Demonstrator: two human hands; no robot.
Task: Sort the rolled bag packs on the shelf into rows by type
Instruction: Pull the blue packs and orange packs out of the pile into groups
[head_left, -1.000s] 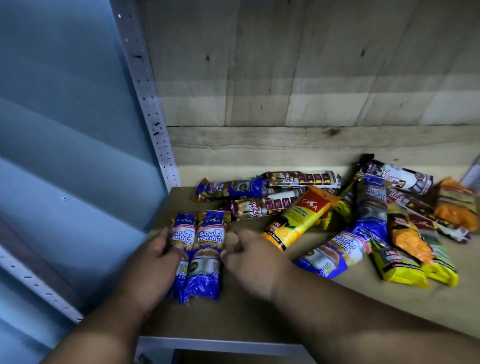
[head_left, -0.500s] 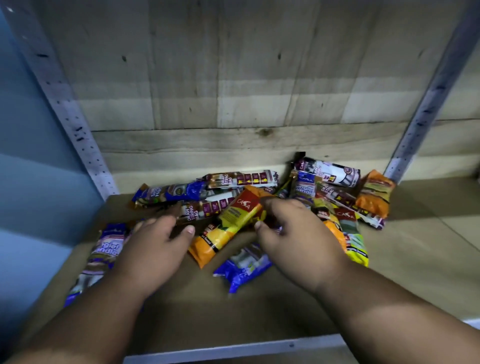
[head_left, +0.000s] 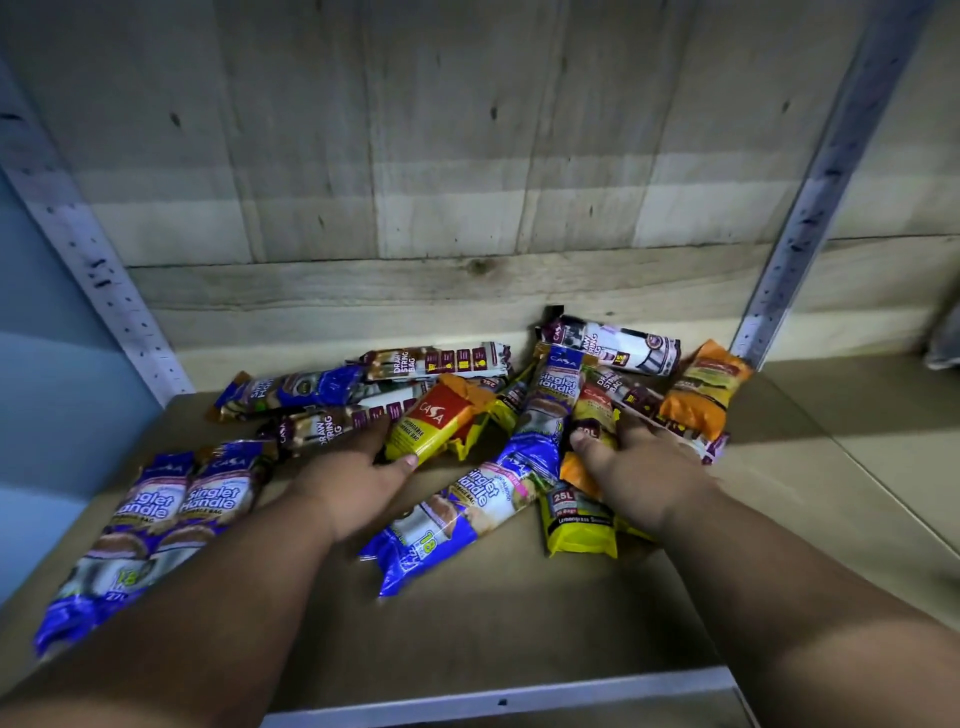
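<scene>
Rolled bag packs lie on a shelf board (head_left: 519, 623). Two blue Singlet Handle packs (head_left: 187, 509) lie side by side at the front left. A third blue pack (head_left: 457, 514) lies slanted in the middle, and a fourth (head_left: 550, 410) lies in the pile. My left hand (head_left: 358, 483) grips the near end of a yellow-and-red pack (head_left: 431, 423). My right hand (head_left: 639, 467) pinches an orange-and-yellow pack (head_left: 597, 410) in the pile. Maroon Draw String packs (head_left: 436, 361) lie at the back. A yellow 25L pack (head_left: 576, 525) sits under my right wrist.
An orange pack (head_left: 706, 389) lies at the pile's right edge, and another blue pack (head_left: 291, 392) at the back left. Perforated metal uprights stand at the left (head_left: 104, 280) and right (head_left: 810, 208). A plank wall (head_left: 467, 182) closes the back. Bare board lies to the right.
Both hands left the blue pair at the front left and moved right to the pile. The left now grips the yellow-and-red pack, the right the orange-and-yellow one.
</scene>
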